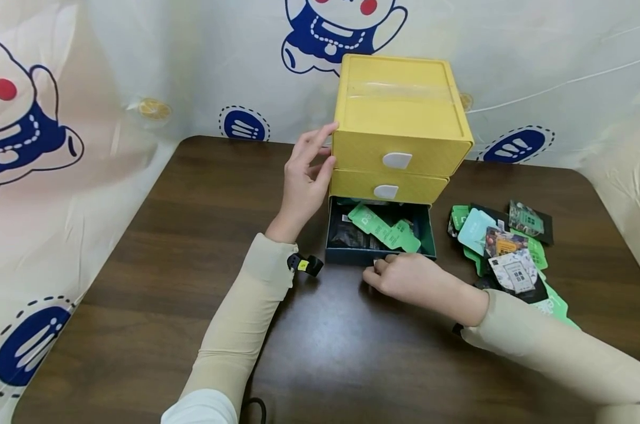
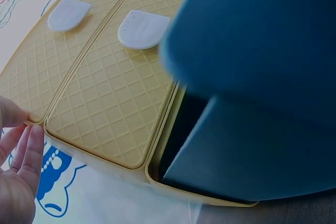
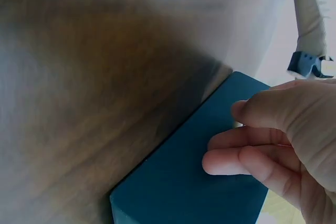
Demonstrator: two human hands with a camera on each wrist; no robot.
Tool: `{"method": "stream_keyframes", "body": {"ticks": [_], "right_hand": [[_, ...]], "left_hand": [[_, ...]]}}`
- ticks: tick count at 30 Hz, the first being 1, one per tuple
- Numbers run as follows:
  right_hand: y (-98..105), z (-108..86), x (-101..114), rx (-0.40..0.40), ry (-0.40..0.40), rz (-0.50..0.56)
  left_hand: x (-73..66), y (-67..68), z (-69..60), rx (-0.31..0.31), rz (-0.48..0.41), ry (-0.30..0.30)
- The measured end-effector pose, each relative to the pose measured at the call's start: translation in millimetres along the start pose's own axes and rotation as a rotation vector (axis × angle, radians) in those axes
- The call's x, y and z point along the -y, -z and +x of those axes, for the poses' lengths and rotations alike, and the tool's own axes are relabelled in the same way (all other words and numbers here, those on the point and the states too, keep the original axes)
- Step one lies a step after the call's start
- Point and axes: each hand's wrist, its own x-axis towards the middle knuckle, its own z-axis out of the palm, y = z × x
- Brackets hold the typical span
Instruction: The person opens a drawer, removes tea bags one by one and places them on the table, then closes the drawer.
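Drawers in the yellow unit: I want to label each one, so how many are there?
3. The top drawer and the middle drawer have yellow fronts and are closed; the dark bottom drawer is pulled out. None appears hidden.

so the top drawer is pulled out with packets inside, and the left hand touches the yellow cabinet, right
Not the top one: the head view shows the bottom drawer pulled out. The packets inside and the left hand touching the yellow cabinet are as you say.
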Motion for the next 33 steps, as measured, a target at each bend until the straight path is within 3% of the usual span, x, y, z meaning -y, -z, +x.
{"method": "stream_keyframes", "body": {"ticks": [25,30,33], "right_hand": [[20.4,-12.7,33.1,-0.016,0.025,0.025],[28.4,-12.6,32.0,0.039,-0.023,0.131],[39.3,-9.1,22.4,-0.015,-0.069,0.249]], "left_hand": [[0.8,1.9,1.1,0.002,0.001,0.018],[0.9,1.3,1.3,0.002,-0.003,0.022],[0.3,1.2,1.1,0.006,-0.009,0.017]]}}
